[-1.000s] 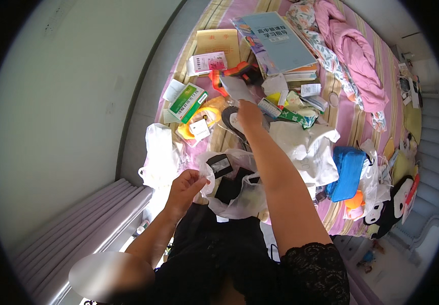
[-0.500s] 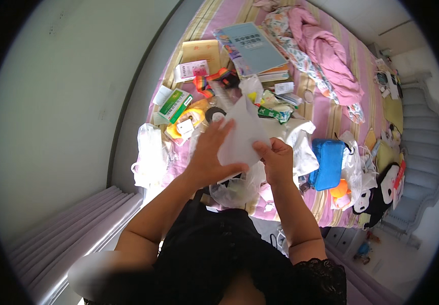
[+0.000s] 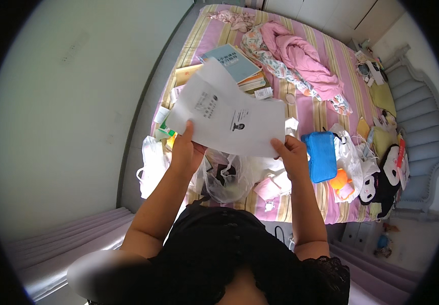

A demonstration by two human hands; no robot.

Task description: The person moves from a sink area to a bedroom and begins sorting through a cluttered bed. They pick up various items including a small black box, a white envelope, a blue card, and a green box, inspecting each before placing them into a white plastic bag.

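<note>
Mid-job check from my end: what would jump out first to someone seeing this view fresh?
Probably the large white printed sheet, held up in the middle of the view between the left hand and the right hand. Next, likely the bright blue case on the striped bed, just right of the right hand, and the rumpled pink quilt beyond the sheet, toward the upper right.

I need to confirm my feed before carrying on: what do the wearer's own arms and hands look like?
The left hand and right hand are ungloved, with no watch or bracelet showing. Both forearms are uncovered. A short black lace sleeve shows on the right; the left one is too blurred to describe.
</note>
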